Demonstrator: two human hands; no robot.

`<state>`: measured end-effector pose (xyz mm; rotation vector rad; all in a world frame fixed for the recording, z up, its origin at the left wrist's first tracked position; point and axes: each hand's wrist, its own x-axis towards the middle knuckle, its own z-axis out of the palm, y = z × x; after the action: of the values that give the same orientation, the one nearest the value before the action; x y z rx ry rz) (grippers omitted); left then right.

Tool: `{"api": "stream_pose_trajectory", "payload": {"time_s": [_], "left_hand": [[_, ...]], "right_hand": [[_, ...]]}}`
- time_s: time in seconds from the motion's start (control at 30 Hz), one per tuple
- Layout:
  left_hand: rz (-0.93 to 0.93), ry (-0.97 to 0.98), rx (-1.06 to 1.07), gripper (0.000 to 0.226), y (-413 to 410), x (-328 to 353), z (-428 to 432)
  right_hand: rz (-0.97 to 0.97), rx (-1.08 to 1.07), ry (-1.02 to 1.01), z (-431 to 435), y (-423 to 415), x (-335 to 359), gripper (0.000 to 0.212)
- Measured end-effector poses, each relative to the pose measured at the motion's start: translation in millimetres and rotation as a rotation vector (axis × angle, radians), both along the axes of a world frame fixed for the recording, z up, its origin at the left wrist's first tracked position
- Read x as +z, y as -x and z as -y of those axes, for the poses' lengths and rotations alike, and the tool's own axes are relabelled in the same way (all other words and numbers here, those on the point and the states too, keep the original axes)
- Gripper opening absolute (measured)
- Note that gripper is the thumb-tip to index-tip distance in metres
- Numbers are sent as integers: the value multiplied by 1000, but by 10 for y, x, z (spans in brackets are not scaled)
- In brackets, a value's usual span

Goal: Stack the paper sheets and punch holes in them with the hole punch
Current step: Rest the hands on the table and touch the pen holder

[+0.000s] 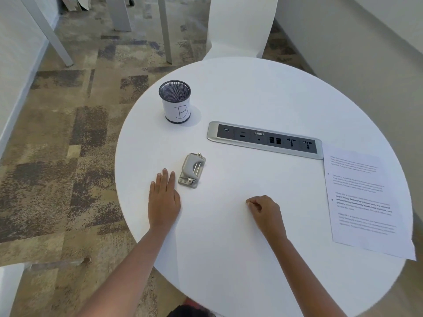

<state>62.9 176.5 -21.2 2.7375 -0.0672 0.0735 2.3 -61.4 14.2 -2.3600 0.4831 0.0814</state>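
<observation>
Grey hole punch point(191, 170); printed sheets point(364, 202) apart.

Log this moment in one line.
left hand: flat on table, beside punch | right hand: curled, empty | sheets: at right, untouched

Table: round, white-topped table point(251, 92); it lay under the left hand point(163, 200) and the right hand point(265, 211), with its curved edge just left of the left hand.
Socket strip: silver-framed, dark-faced socket strip point(265, 140) set into the tabletop beyond the right hand.
Chair: white chair point(240, 24) with a curved back; it stood past the table's far edge, well ahead of the right hand.
Floor: carpet point(68, 145) in brown, beige and grey patches, left of the left hand and beyond it.
Legs: white furniture legs point(164, 30) stood on the carpet, far ahead of the left hand.
Left wall: white left wall point(13, 53), well left of the left hand.
Right wall: pale right wall point(366, 53), ahead and right of the right hand.
Light: soft and even; shadows on the tabletop were faint.
</observation>
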Motion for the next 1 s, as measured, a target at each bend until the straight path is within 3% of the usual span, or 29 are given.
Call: {"api": "stream_pose_trajectory", "payload": {"time_s": [0.4,0.53,0.63,1.0], "left_hand": [[-22,-5,5,54,154,26,48],[-31,-8,0,61,167,38,46],[-31,-7,2,55,164,32,50],[-24,25,9,52,173,26,42]], "right_hand": [[-102,151,247,-150,30,122,21],[-171,157,352,-212,-53,170,40],[-212,208,433,-263,-110,209,44],[-226,288,508,-328,-143,145,49]]}}
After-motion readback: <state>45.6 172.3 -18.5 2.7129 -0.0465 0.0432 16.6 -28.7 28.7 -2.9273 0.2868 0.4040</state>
